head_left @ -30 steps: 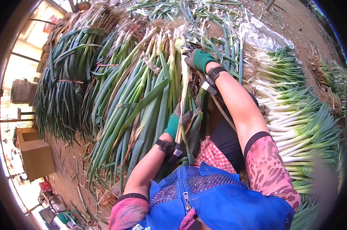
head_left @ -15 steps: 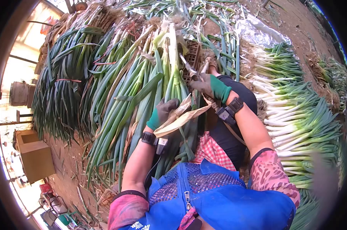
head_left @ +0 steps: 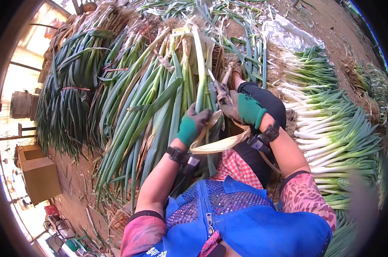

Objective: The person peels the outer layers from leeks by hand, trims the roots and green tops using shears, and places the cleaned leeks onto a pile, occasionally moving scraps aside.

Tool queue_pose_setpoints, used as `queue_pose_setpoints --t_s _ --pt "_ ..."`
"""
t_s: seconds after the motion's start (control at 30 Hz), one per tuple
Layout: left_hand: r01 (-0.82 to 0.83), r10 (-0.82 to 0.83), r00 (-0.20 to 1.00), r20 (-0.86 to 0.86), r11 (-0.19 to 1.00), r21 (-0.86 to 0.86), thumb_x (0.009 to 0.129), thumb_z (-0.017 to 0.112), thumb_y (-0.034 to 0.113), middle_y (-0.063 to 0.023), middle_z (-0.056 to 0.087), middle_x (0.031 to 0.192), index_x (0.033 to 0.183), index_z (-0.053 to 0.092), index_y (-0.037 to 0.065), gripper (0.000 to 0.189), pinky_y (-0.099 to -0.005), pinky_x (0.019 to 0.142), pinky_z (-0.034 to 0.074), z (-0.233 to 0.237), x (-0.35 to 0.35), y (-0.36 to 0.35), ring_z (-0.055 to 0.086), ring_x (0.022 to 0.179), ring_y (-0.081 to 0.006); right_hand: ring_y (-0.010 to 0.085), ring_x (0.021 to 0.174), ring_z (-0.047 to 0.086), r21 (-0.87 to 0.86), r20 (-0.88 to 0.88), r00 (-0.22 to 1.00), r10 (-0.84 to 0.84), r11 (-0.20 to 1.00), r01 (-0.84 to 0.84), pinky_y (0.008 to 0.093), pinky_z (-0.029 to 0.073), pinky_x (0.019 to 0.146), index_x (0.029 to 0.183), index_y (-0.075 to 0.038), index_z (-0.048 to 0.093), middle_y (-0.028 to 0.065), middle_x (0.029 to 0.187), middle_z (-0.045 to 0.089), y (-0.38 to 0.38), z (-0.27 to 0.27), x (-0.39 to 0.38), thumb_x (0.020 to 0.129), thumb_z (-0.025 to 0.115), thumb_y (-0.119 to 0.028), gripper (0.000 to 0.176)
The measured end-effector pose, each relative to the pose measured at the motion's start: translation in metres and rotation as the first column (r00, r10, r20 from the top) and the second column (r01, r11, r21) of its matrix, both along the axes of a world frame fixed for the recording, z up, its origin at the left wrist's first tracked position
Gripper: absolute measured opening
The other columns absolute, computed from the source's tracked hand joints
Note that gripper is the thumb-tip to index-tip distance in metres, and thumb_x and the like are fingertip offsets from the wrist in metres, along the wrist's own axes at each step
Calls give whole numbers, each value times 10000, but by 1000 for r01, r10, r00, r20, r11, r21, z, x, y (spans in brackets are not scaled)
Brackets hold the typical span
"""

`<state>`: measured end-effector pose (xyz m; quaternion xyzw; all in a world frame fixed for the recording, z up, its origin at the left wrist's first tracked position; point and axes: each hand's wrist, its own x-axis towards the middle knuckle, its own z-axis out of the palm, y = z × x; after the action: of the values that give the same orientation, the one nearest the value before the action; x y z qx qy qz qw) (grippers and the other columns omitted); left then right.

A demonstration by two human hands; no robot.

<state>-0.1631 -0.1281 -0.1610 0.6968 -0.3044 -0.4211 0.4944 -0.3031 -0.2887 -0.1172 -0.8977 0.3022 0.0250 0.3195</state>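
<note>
My left hand (head_left: pixel 195 123), in a grey and green glove, is closed round the leaves of a large green onion (head_left: pixel 200 64) whose white stalk points away from me. My gloved right hand (head_left: pixel 239 107) is wrapped round a metal nozzle tool (head_left: pixel 220 88) with a thin tip directed at the stalk. A hose runs back from it under my right wrist. A dry, pale leaf (head_left: pixel 222 144) loops below both hands. Beneath them lies a pile of untrimmed green onions (head_left: pixel 147 107).
Tied dark-green bundles (head_left: pixel 72 98) lie at the left. Cleaned onions with white stalks (head_left: pixel 318 141) are stacked at the right, near a white plastic sheet (head_left: pixel 288 34). A cardboard box (head_left: pixel 42 180) stands at lower left. My bent leg (head_left: pixel 269 105) is beside my right hand.
My left hand has moved slightly up and right, with the onion stalk tilting apart from its neighbours. My right hand and the tool have shifted a little, and the dry leaf hangs lower.
</note>
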Motion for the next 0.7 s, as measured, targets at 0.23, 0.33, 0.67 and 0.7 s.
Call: queue_pose_setpoints --t_s 0.23,0.33,0.67,0.7 --pt "178 -273 899 342 942 286 818 648 434 -269 649 985 1126 531 -5 549 -475 784 474 -8 -29 -29 629 917 -426 397 907 658 -201 -303 926 227 934 -295 471 517 778 1073 30 612 281 935 655 -24 22 61 847 579 -438 521" --pt "217 -368 754 544 921 323 827 664 469 -273 591 1137 1184 538 -5 607 -469 859 461 13 -3 -18 579 1022 -419 387 977 654 -151 -326 945 10 987 -62 444 513 851 1084 23 629 275 1025 661 -52 -14 86 814 596 -436 533" --pt "-189 -474 349 809 809 556 717 765 462 -95 584 1099 1141 547 60 624 -408 796 517 0 25 -30 591 1027 -252 429 962 640 130 -139 978 -153 977 171 467 511 847 1053 62 614 308 998 646 -6 -20 56 834 572 -472 578" --pt "-180 -457 379 805 817 548 714 768 463 -92 587 1091 1136 547 60 624 -411 787 519 -4 20 -32 599 1010 -253 434 968 635 201 -131 983 -132 967 157 463 508 852 1062 72 611 310 999 645 9 3 46 822 583 -483 605"
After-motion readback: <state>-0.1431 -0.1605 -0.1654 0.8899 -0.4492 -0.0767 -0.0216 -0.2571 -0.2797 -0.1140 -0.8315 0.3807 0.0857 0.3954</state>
